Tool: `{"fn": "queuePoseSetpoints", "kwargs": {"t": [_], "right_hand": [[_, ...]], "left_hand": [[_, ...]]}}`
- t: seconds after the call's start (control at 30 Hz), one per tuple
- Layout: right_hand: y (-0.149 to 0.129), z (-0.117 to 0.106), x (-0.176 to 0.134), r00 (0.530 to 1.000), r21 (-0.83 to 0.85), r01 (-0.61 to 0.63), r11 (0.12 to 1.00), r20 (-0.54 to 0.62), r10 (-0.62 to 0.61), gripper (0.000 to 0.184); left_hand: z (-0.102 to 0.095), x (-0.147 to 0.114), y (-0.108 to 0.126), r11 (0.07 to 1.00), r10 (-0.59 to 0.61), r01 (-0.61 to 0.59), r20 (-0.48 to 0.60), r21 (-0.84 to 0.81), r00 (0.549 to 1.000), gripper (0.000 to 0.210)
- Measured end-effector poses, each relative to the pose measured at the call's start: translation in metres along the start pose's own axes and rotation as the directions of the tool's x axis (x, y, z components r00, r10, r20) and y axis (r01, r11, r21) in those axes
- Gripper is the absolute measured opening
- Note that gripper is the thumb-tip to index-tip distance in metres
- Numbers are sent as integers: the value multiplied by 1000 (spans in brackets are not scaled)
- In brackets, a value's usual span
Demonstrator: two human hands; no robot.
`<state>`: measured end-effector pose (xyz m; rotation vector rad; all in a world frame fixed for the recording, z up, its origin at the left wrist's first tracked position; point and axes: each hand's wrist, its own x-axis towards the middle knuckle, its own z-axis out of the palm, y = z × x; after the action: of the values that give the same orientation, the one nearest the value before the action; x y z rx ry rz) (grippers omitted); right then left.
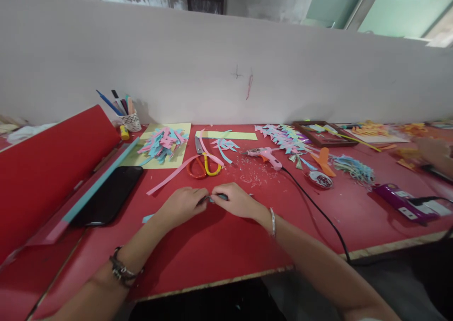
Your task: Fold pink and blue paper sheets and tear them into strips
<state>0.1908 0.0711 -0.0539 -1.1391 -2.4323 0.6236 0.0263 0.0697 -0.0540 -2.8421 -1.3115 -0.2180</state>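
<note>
Left hand [184, 204] and right hand [236, 201] pinching one small blue paper piece [218, 197] together. Just below the scissors [203, 164] (orange and yellow handles).

Matt red table top [212, 245] with bare wood edge, thin matt paper strips [163, 144] at 11 o'clock, glossy black phone [109, 193] at 9 o'clock, plastic-handled scissors [203, 165] with metal blades at 12, glossy pink plastic glue gun [265, 156] at 1 o'clock.
</note>
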Motion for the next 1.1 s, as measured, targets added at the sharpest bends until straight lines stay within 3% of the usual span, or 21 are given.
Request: {"fn": "queuePoseSetpoints", "kwargs": {"t": [0.23, 0.37, 0.57, 0.8, 0.97, 1.1], "right_hand": [[3, 2, 1, 999, 13, 33, 999, 8, -33, 17], [2, 0, 1, 1000, 112, 7, 994, -6, -7, 17], [5, -17, -1, 997, 239, -59, 969, -30, 68, 19], [24, -36, -5, 982, 252, -89, 964, -139, 127, 21], [30, -44, -7, 964, 268, -59, 962, -235, 125, 21], [33, -49, -8, 933, 288, -61, 956, -324, 157, 22]], "left_hand": [[-2, 1, 4, 994, -47, 46, 16, 95, 999, 17], [-2, 1, 1, 991, -69, 68, 7, 117, 998, 20], [-4, -2, -17, 991, -96, 100, -53, 83, 994, 20], [-15, -14, -47, 973, -228, 230, -116, 4, 967, 19], [-28, -23, -61, 907, -419, 420, -174, -31, 891, 17], [-37, -30, -67, 784, -618, 615, -208, -84, 758, 15]]}}
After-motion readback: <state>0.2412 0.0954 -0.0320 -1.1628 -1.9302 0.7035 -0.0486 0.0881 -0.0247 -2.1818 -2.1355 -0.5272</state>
